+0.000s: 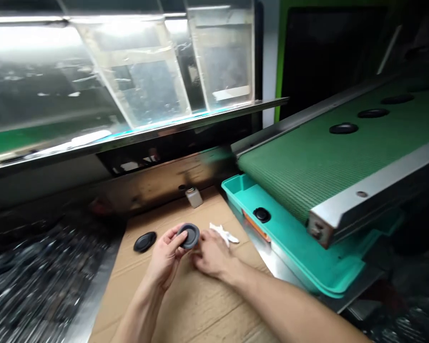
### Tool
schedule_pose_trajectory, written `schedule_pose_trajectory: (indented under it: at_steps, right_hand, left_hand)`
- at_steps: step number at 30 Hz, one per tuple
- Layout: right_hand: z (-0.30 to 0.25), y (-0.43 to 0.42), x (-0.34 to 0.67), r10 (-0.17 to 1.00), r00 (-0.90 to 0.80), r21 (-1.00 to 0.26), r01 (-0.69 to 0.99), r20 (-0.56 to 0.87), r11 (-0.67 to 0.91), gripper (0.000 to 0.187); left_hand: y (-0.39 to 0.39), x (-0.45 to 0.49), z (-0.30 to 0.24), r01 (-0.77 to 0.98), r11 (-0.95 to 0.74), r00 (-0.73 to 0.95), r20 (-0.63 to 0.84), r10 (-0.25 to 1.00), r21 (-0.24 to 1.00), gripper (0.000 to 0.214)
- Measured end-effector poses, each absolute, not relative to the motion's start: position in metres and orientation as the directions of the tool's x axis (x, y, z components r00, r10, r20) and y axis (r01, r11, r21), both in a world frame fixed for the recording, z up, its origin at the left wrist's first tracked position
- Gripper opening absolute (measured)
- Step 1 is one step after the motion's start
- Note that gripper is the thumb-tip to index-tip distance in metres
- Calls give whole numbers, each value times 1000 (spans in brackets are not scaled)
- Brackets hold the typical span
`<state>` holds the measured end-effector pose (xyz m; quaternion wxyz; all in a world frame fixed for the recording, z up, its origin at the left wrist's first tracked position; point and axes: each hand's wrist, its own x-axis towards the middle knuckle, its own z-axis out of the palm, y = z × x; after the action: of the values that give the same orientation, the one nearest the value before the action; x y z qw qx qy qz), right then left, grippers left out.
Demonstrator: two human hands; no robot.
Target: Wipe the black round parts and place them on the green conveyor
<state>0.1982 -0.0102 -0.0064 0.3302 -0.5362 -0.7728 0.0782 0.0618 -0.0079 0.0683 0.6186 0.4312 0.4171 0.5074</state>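
Observation:
My left hand point(166, 250) pinches a round dark-grey rubber-like disc point(191, 236) with a raised rim, thumb on its face. Just to the right, my right hand point(213, 253) is closed with curled fingers beside the disc's edge; what its fingertips hold, if anything, is hidden. Behind that hand lies a crumpled white cloth or paper point(231, 237). Another black round part point(145, 242) rests on the cardboard sheet point(200, 309), left of my left hand.
A small pale bottle point(193, 197) stands at the cardboard's far edge. On the right, a green conveyor belt point(300, 166) carries several black discs point(343, 128) above a teal tray point(307, 259). One black part point(262, 215) lies in the tray. Blurred, shiny plastic-wrapped items point(39, 276) fill the left.

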Motion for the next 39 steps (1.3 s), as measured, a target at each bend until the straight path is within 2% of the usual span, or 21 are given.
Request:
schedule_pose_trajectory:
  at_steps: [3,6,9,13,15,18,20,25,30,35,39]
  right_hand:
    - [1,-12,199,825,-140,-469,765,548,441,25]
    - [11,-19,194,741,-50,-514,689,670,511,32]
    - [15,-31,181,685,-92,-491,630,723,602,34]
    - [8,-37,169,670,-204,-443,611,713,657,34]
    - [4,-32,169,674,-201,-427,638,711,641,35]
    - [-2,-28,169,709,-171,-418,705,684,573,36]
    - [-5,-31,166,745,-184,-414,734,641,538,38]
    - [-6,-43,149,788,-329,-361,751,520,552,40]
    - [1,-34,148,824,-252,-363,804,508,470,37]
    - [0,-40,149,788,-366,-300,779,495,550,39]
    - [2,-38,147,832,-258,-321,835,490,448,38]
  left_hand:
    - [-10,24,38,-370,136,-15,-152,988,919,30]
    - [-11,12,30,-428,119,-37,-149,988,896,26]
    - [-13,10,27,-506,160,11,-179,984,848,20]
    - [-17,16,25,-686,274,102,-283,954,674,10]
    - [-19,20,24,-728,342,200,-293,935,594,16]
    - [-21,27,22,-744,428,361,-230,904,514,29]
    - [-20,29,19,-762,424,359,-226,906,489,30]
    - [-15,29,7,-759,429,316,-300,900,489,29]
    - [-12,29,5,-729,381,248,-298,922,569,26]
    - [-8,27,5,-700,459,312,-344,885,546,35]
    - [-8,30,4,-705,358,195,-319,928,612,27]
